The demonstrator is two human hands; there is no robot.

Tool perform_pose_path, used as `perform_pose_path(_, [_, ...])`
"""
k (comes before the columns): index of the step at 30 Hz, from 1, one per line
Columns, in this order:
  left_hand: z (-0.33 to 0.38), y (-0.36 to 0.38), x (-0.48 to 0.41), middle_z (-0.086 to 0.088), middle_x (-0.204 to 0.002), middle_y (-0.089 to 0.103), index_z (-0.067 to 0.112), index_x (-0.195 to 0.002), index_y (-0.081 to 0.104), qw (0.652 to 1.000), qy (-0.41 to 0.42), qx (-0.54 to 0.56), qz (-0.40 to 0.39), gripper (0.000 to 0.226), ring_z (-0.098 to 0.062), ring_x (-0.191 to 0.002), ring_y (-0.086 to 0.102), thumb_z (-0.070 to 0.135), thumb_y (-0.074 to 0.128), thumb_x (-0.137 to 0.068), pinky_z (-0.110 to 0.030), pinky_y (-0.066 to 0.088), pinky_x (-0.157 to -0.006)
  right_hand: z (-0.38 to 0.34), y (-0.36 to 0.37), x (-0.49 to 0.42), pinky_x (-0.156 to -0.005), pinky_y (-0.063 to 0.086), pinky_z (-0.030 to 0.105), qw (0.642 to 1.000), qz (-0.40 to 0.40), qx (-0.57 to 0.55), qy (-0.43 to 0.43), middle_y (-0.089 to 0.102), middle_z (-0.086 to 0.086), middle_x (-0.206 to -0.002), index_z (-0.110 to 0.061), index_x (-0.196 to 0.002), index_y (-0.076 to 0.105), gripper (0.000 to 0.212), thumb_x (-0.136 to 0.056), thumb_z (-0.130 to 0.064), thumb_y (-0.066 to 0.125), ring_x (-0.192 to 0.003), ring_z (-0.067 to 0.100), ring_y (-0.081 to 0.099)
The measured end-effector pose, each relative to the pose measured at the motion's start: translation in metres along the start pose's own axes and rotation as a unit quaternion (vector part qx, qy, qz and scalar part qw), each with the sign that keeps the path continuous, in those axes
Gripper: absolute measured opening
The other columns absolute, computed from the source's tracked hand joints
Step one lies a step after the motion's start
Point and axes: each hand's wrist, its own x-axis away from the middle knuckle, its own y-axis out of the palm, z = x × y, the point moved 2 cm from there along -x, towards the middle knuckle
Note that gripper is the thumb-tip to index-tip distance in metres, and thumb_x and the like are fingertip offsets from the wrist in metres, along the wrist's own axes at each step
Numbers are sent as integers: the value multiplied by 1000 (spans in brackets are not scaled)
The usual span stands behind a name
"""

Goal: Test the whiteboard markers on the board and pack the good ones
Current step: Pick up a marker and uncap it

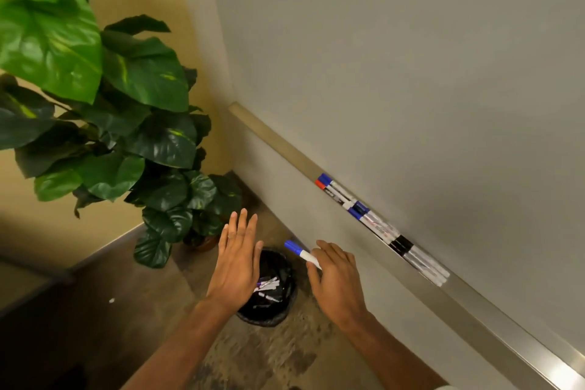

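My right hand [335, 282] holds a white marker with a blue cap [300, 252], cap pointing up and left, above a black-lined bin [278, 310]. My left hand [235, 260] hovers flat with straight fingers over the bin's left side, holding nothing. Several discarded markers [268, 286] lie inside the bin. The whiteboard [411, 73] fills the right side. On its metal tray [474, 307] lie several markers in a row [376, 225] with blue, red and black caps.
A large potted plant [110, 123] with broad green leaves stands at the left, next to the bin. A yellow wall [152, 0] meets the board in the corner. The floor [269, 355] is speckled brown.
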Motion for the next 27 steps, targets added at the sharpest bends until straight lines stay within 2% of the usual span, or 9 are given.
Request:
perform_pose_path(6, [-43,14,7,-2,-171,0,17,-163,14,1000,-15,0,-16,59,-13,-157,-14,40,18,-109,-26,-13,-125,-13,54,-22,-83,56,41,999,-46,18,0,74,10,-112,-12,-101,75,25,-77,-15,81,-102,26,70])
perform_pose_path(13, [-79,31,4,-3,-171,2,15,-162,17,999,-36,-1,-18,58,-14,-157,-13,39,19,-109,-27,-13,-125,-32,106,-54,-88,54,45,997,-75,12,-5,71,8,-120,-13,-109,73,24,-86,-20,71,-112,27,66])
perform_pose_path(16, [-89,36,0,-2,-171,0,15,-162,16,999,-40,-6,-18,58,-14,-157,-13,39,19,-110,-29,-12,-125,-36,124,-65,-91,52,45,996,-85,6,-12,69,7,-123,-14,-119,68,32,-91,-28,67,-115,26,63])
perform_pose_path(21, [-98,38,-1,-3,-171,-4,17,-163,10,998,-55,-12,-20,56,-13,-156,-17,36,26,-113,-31,-12,-126,-32,132,-67,-99,49,45,997,-73,-33,8,66,8,-128,-11,-127,64,39,-95,-33,64,-122,26,59])
perform_pose_path(27, [-88,39,-4,-5,-171,-6,15,-163,6,997,-59,-37,-37,66,-14,-156,-18,49,21,-109,-37,-8,-127,-26,110,-55,-107,44,47,997,-54,-62,12,60,8,-139,-12,-128,64,43,-97,-39,51,-134,25,50])
